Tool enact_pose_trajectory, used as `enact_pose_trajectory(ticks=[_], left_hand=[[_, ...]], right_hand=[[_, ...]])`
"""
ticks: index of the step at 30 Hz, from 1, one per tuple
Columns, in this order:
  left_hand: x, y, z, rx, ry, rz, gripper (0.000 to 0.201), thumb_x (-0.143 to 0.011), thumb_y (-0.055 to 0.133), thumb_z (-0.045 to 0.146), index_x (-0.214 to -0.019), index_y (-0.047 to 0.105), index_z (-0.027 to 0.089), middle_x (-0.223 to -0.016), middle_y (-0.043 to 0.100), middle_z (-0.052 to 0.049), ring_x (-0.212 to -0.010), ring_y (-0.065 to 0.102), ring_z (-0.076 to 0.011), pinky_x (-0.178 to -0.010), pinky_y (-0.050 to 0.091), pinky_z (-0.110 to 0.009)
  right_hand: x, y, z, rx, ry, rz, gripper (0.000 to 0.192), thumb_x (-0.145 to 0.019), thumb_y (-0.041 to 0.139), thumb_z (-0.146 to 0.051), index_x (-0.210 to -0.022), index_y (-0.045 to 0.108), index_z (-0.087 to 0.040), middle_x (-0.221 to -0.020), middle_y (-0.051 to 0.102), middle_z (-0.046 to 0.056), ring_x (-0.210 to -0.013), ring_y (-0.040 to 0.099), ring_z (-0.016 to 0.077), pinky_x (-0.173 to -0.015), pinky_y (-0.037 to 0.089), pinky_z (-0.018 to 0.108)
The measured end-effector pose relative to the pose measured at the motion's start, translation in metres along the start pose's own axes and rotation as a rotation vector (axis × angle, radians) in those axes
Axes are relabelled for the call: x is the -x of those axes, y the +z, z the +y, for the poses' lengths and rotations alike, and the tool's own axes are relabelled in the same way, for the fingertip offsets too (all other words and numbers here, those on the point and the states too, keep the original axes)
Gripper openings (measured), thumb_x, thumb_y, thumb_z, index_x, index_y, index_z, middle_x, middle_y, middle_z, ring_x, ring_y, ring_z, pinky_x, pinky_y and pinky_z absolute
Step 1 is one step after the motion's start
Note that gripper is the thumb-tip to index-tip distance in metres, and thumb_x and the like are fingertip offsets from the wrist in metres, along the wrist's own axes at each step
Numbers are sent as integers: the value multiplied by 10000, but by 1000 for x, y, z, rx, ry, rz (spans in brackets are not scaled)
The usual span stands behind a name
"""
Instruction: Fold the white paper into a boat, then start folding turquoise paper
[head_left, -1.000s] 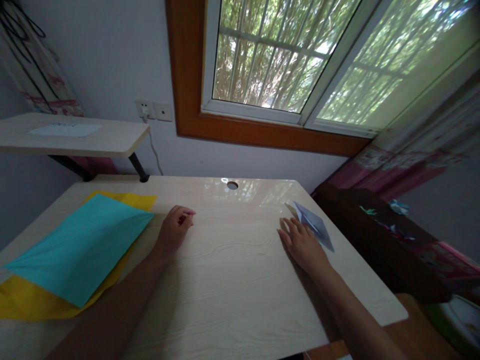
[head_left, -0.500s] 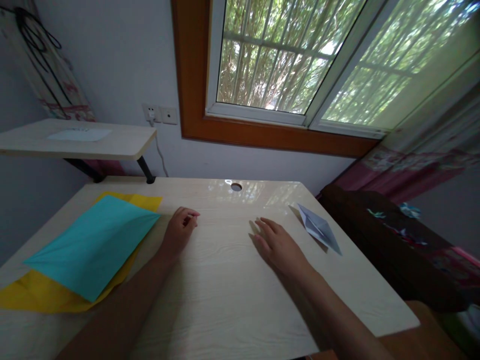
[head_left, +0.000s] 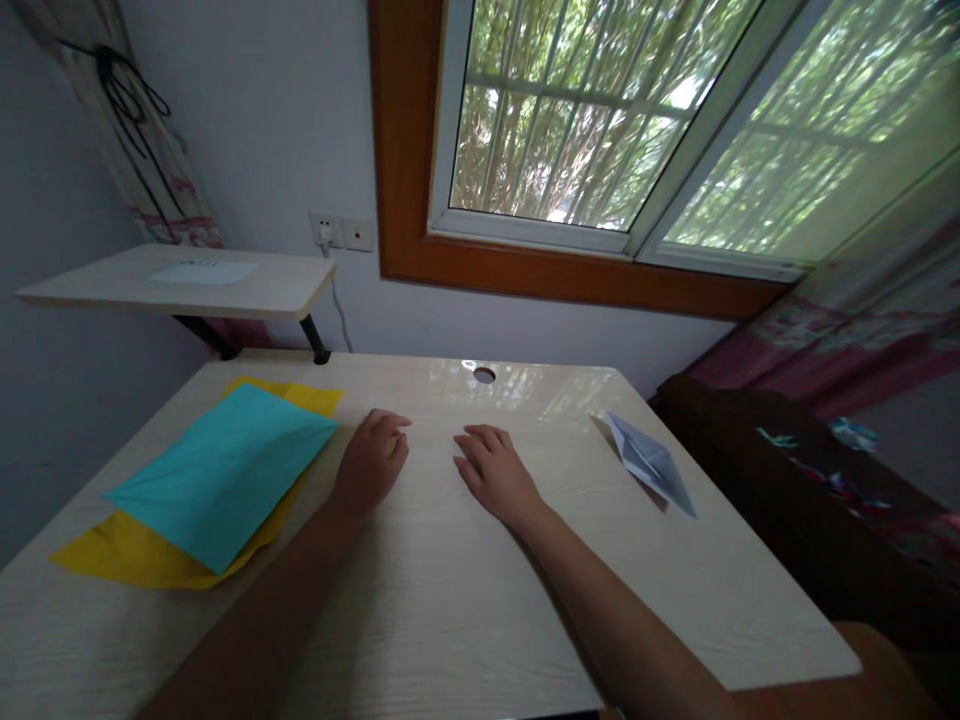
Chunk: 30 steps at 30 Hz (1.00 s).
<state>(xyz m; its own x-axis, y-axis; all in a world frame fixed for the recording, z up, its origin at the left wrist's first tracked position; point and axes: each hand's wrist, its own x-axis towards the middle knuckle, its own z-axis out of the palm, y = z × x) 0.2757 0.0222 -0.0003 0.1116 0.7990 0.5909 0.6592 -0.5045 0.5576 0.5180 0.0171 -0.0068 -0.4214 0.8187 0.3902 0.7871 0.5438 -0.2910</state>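
Empty-handed at a pale wood-grain surface (head_left: pixel 442 610), apparently partway through.
With left hand (head_left: pixel 371 462) curled to a narrow gap, right hand (head_left: pixel 496 475) loosely spread, holding nothing. Apparently done: a pale bluish folded paper piece (head_left: pixel 651 460), well apart at right. Apparently left unfolded: a turquoise sheet (head_left: pixel 232 470) atop a yellow sheet (head_left: pixel 142 555), flat near the left hand.

Top sheet (head_left: pixel 225 470): turquoise. Lower sheet (head_left: pixel 150 555): yellow. Folded paper (head_left: pixel 649 460): pale grey-blue. Desk (head_left: pixel 450 600): pale, wood-grained. Window surround (head_left: pixel 405 150): orange-brown.
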Motion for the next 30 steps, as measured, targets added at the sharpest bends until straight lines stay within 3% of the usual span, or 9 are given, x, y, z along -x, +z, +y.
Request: enact_pose_trajectory(ticks=[4, 9, 13, 17, 23, 30], left_hand=[[-7, -14, 2, -230, 43, -63, 240, -869, 553, 140, -1095, 610, 196, -1096, 610, -97, -1050, 594, -249, -996, 491, -428], [-13, -46, -5, -493, -9, -173, 392, -874, 562, 231, -1260, 585, 164, -1283, 592, -158, -1225, 536, -312, -1088, 420, -464], [-3, -74, -27, -633, -178, -216, 538, -884, 542, 325, -1387, 513, 137, -1437, 516, -193, -1353, 450, -346, -1147, 332, -491], [16, -90, -53, -752, -401, -316, 698, -881, 524, 464, -1488, 419, 136, -1563, 383, -205, -1412, 354, -445, -1107, 320, -581], [35, -93, -68, -752, -489, -372, 722, -918, 430, 502, -1516, 376, 101, -1584, 344, -226, -1412, 396, -393, -1111, 346, -526], [29, -104, -54, -706, -449, -393, 570, -945, 379, 369, -1417, 513, 79, -1391, 582, -226, -1261, 559, -372, -1046, 423, -493]], right_hand=[[3, 2, 1, -16, -3, 21, 330, -955, 560, -272, -1274, 630, -226, -1295, 603, 133, -1244, 488, 314, -1082, 446, 523], [4, 3, 3, -41, -8, 44, 317, -950, 564, -262, -1255, 640, -225, -1271, 611, 134, -1234, 497, 310, -1073, 453, 524], [6, 4, 5, -57, -7, 46, 309, -949, 565, -260, -1243, 647, -214, -1278, 603, 136, -1239, 497, 303, -1079, 451, 497], [6, 4, 8, -83, -9, 45, 307, -947, 572, -268, -1241, 648, -218, -1280, 601, 132, -1235, 501, 292, -1081, 449, 480], [6, 6, 11, -101, -13, 42, 302, -943, 579, -272, -1228, 657, -211, -1276, 600, 134, -1232, 505, 286, -1083, 445, 473], [7, 5, 13, -121, -10, 24, 300, -938, 583, -267, -1224, 663, -224, -1285, 598, 129, -1240, 509, 283, -1087, 438, 475]])
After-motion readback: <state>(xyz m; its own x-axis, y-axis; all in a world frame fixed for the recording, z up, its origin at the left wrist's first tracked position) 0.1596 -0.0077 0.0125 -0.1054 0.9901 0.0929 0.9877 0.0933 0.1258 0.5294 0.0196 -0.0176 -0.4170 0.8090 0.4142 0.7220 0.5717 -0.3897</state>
